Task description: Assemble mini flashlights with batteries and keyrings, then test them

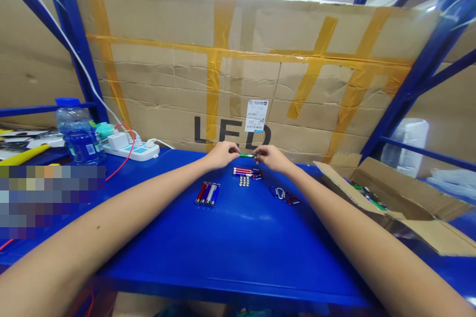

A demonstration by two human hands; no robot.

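Observation:
Both hands are stretched out to the far side of the blue table (238, 242). Between them is a slim green mini flashlight (247, 155). My left hand (222, 155) pinches its left end, and my right hand (273, 157) has its fingers closed around the right end, where a small dark part shows. Just below lie flashlights (242, 171) in red and other colours, with carabiners (256, 174) at their right. Several silver button cells (244, 181) sit in a tight group. A row of red, silver and blue tubes (207, 194) rests nearer on the left. Loose carabiners (284, 195) lie by my right forearm.
An opened cardboard box (394, 188) with slim tubes inside stands at right. On the left are a power strip (136, 150) with plugs, a red cable, and a blue-capped bottle (80, 133). A tall taped cardboard sheet (167, 89) closes off the back, between blue metal posts.

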